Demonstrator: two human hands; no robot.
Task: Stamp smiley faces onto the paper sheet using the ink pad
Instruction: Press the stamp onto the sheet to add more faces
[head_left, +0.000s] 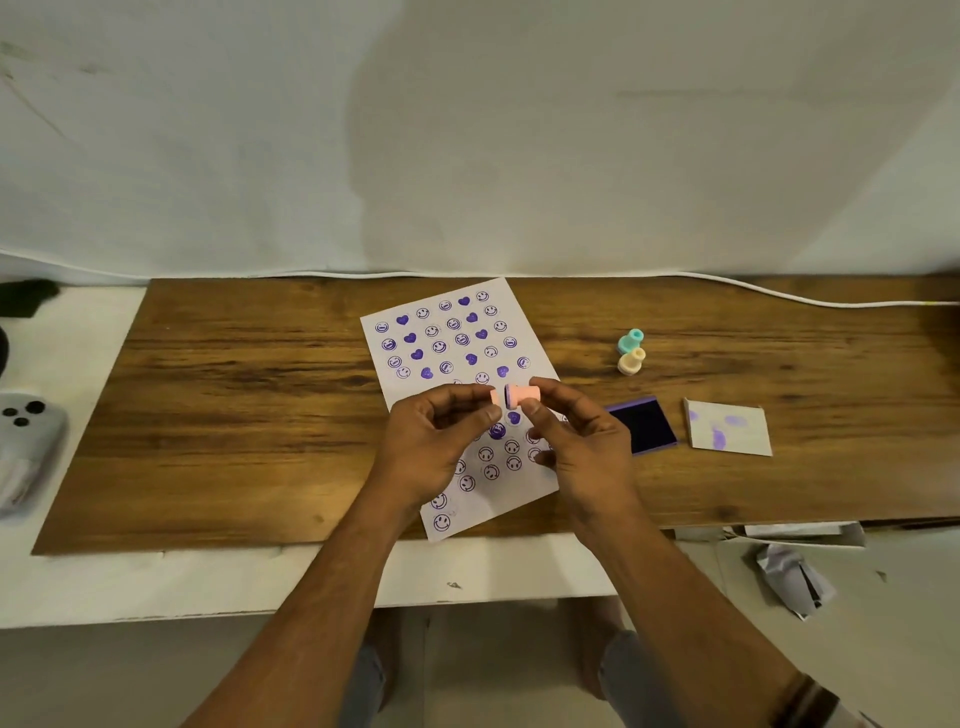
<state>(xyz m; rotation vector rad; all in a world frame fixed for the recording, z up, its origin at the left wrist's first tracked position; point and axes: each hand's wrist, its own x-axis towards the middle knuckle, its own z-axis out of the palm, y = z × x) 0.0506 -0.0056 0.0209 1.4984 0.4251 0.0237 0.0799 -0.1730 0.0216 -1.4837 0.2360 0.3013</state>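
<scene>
1. Above the middle of the paper sheet (452, 364), both hands meet over the wooden board (234, 415) that the sheet lies on.
2. The right hand (582, 447) pinches a pink stamp (521, 396) between thumb and forefinger, turned on its side with its purple-inked face toward the left.
3. The left hand (436, 441) has its fingers curled narrow, with thumb and fingertips nipping a small pink cap (495, 397) just beside the stamp's face; whether cap and stamp touch I cannot tell.
4. The sheet is covered with purple smiley faces and hearts, its lower half partly hidden by the hands.
5. To the right of the sheet sits the open ink pad (644, 425), dark and square, with its purple-smudged lid (727, 428) lying near it.
6. Farther back on the board stand a teal stamp (630, 341) and a cream stamp (631, 361), touching each other.
</scene>
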